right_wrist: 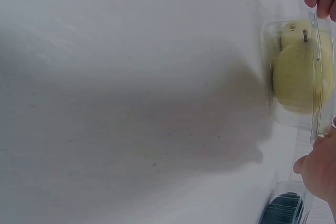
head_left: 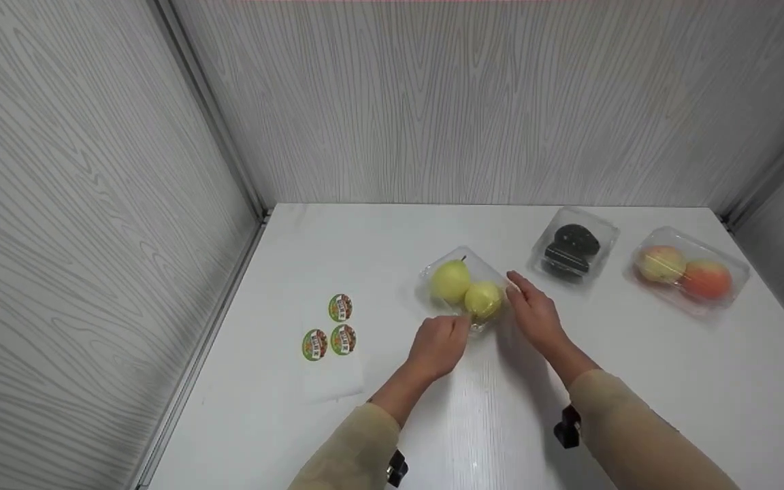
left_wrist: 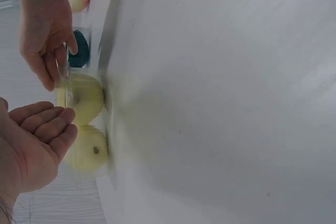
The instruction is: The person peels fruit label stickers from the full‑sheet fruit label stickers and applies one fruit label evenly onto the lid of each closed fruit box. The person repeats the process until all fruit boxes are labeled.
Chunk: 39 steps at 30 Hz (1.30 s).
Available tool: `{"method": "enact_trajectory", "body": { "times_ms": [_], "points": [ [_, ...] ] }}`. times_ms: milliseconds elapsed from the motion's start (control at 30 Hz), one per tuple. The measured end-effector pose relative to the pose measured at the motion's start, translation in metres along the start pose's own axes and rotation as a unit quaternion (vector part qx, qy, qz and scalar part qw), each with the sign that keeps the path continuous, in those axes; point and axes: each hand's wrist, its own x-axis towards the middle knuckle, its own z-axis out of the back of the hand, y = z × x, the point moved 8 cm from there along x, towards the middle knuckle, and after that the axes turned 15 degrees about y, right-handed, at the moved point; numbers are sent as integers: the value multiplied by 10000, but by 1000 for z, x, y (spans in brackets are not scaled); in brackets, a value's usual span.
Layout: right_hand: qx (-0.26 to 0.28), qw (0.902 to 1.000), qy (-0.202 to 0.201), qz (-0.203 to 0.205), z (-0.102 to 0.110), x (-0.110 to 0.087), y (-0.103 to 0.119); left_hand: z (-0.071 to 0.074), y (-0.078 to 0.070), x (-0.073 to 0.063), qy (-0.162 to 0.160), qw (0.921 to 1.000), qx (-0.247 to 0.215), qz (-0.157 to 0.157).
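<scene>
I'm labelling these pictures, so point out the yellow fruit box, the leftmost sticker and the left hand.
Yellow fruit box [head_left: 478, 267]: head view, on bare clear plastic beside the fruit.
Leftmost sticker [head_left: 314, 345]: head view, on its middle.
Left hand [head_left: 438, 346]: head view, on the back of the hand.

Three round stickers [head_left: 343, 339] bear lettering too small to read.

Head view: light soft, even; table [head_left: 671, 381] bright, pale glare streak [head_left: 470, 415] toward six o'clock, soft shadow [head_left: 525, 364] at nine o'clock of right arm [head_left: 565, 354], glints on plastic box [head_left: 484, 270]. Left wrist view: hazy, bluish, glare toward two o'clock, pears [left_wrist: 88, 97] slightly blurred. Right wrist view: dimmer, grey, broad blurry-edged shadow spreading toward three o'clock.
</scene>
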Motion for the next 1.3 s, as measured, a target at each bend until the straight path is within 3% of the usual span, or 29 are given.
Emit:
{"method": "enact_trajectory", "body": {
  "times_ms": [167,300,433,533,733,933,1167,1300],
  "points": [
    [-231,9984,-376,-357,-2,-11,3,31,-3,1,-556,9972,242,-429],
    [-200,9971,-504,-531,-9,-21,11,62,2,12,-899,9932,521,-530],
    [-281,9968,-489,-569,-18,-27,22,85,9,34,-730,9926,833,-488],
    [-377,9966,-494,-536,-26,-31,31,93,16,49,-422,9938,975,-316],
    [-521,9963,-583,-348,-41,-37,43,93,35,72,252,9921,1223,94],
    [-676,9959,-463,-394,-54,-39,41,83,55,79,815,9889,1183,380],
    [-779,9952,-474,-365,-54,-34,37,72,61,81,1163,9867,1072,377],
    [-818,9950,-491,-307,-51,-29,34,70,61,82,1173,9882,950,277]
  ]
}}
